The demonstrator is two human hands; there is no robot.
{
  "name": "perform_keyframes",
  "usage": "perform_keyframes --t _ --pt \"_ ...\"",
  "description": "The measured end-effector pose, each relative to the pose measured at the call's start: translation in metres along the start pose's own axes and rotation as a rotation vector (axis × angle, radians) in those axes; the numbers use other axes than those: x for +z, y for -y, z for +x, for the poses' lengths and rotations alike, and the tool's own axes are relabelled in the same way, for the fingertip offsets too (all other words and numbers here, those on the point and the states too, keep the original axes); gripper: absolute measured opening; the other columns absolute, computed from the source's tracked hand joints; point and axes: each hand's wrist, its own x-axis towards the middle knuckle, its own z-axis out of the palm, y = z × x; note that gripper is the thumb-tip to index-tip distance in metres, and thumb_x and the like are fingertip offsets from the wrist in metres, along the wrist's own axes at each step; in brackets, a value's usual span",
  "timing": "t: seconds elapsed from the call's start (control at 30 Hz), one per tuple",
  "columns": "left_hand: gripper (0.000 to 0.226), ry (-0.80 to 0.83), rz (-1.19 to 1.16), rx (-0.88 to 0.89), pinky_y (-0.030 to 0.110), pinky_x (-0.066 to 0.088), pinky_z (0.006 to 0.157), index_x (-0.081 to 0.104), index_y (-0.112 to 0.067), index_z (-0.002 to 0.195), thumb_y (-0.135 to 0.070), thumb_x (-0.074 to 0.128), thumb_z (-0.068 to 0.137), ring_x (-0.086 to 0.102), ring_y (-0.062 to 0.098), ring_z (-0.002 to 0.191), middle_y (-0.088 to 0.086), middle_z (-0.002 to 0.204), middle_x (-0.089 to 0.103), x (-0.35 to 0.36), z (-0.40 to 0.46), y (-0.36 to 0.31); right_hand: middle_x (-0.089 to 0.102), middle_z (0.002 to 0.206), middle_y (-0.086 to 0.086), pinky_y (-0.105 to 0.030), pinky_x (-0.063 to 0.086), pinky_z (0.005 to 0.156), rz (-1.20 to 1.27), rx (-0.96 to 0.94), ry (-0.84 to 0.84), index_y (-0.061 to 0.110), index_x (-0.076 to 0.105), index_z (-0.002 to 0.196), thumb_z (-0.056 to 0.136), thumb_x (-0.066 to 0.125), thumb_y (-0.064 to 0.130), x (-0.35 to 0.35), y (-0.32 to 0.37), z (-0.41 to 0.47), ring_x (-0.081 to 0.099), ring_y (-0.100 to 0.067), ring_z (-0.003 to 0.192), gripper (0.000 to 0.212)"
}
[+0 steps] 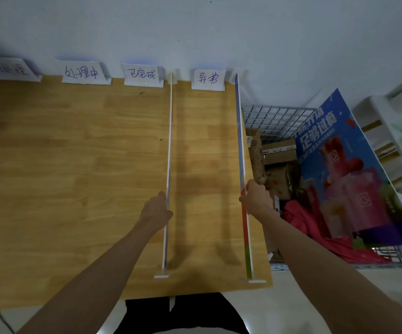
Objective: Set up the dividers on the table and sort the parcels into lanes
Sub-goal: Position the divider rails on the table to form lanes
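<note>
Head cam: left hand (156, 208) grips one divider (170, 150), right hand (255, 198) clutches another divider (242, 145) at the table (74, 165) edge, 3 o'clock; a nudge probably tips it into the basket (279, 116).

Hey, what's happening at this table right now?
A person is standing two thin upright divider boards on the wooden table. The left hand holds the white divider board; the right hand grips the colour-printed divider board along the table's right edge. Parcels still sit in the wire basket alongside.
</note>
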Motion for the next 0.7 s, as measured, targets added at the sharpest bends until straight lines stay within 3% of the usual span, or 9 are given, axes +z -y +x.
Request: perform_keyframes --t 0.5,0.7 --pt "0.043 -0.022 0.021 -0.037 0.042 0.056 0.076 0.050 -0.007 0.129 -0.016 0.063 0.089 0.064 0.033 0.092 0.015 0.106 0.066 0.015 0.007 -0.003 0.054 0.096 -0.006 -0.039 0.053 0.074 0.014 0.020 0.035 0.011 0.050 0.105 0.093 0.064 0.019 0.012 -0.006 0.027 0.059 -0.027 0.090 0.020" --pt "0.048 -0.011 -0.013 -0.031 0.043 0.057 0.075 0.048 -0.008 0.132 -0.017 0.065 0.088 0.067 0.032 0.086 0.014 0.098 0.068 0.016 0.012 -0.007 0.056 0.103 -0.009 -0.038 0.053 0.074 0.020 0.028 0.030 0.010 0.050 0.110 0.095 0.062 0.019 0.025 -0.016 0.023 0.060 -0.028 0.096 0.022"
